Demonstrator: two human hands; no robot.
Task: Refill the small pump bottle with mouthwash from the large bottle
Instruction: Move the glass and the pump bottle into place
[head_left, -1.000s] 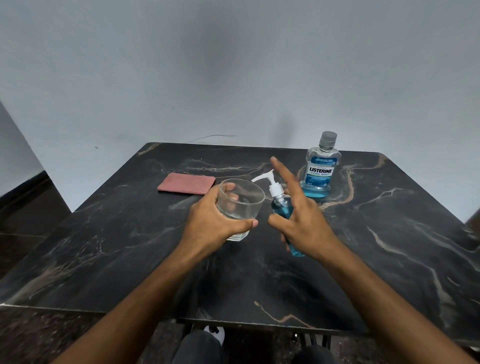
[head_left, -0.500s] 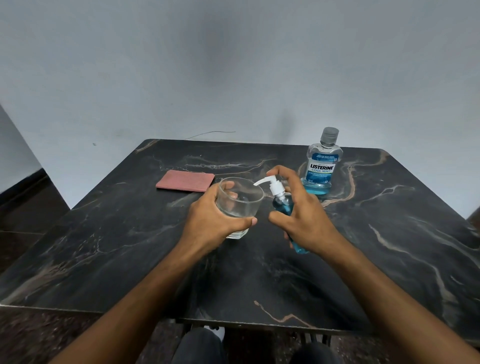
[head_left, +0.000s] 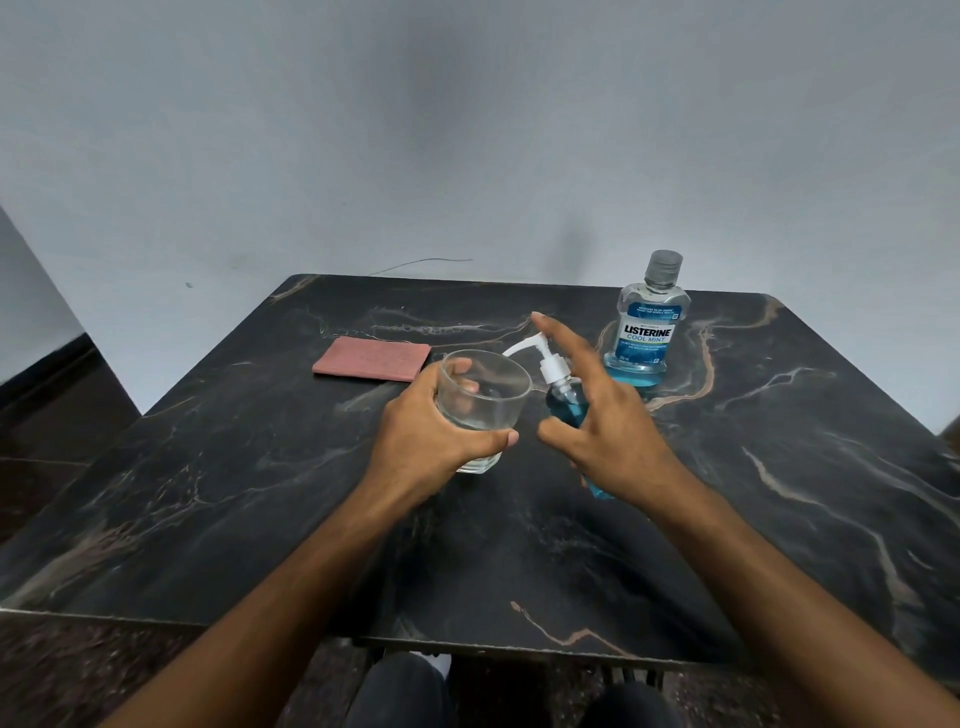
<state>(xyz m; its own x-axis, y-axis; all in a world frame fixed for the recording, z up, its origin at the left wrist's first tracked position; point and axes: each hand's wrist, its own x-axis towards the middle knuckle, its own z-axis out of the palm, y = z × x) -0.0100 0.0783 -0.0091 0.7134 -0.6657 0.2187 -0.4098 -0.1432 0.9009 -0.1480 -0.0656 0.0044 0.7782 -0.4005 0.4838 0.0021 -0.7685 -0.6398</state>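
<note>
Holding the pump bottle (head_left: 566, 410) above the surface, the right hand (head_left: 608, 426) is gripping it, finger lifted; the left hand (head_left: 431, 431) is gripping the glass (head_left: 483, 410). Aim the spout inside, press slowly.

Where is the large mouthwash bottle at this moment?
In the head view, the large mouthwash bottle stands upright and capped on the far right of the table, just beyond the right hand.

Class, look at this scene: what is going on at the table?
A person's left hand grips a glass. The right hand holds a small pump bottle of blue liquid, nozzle over the glass, index finger raised above the pump head. The large mouthwash bottle stands capped behind them.
</note>
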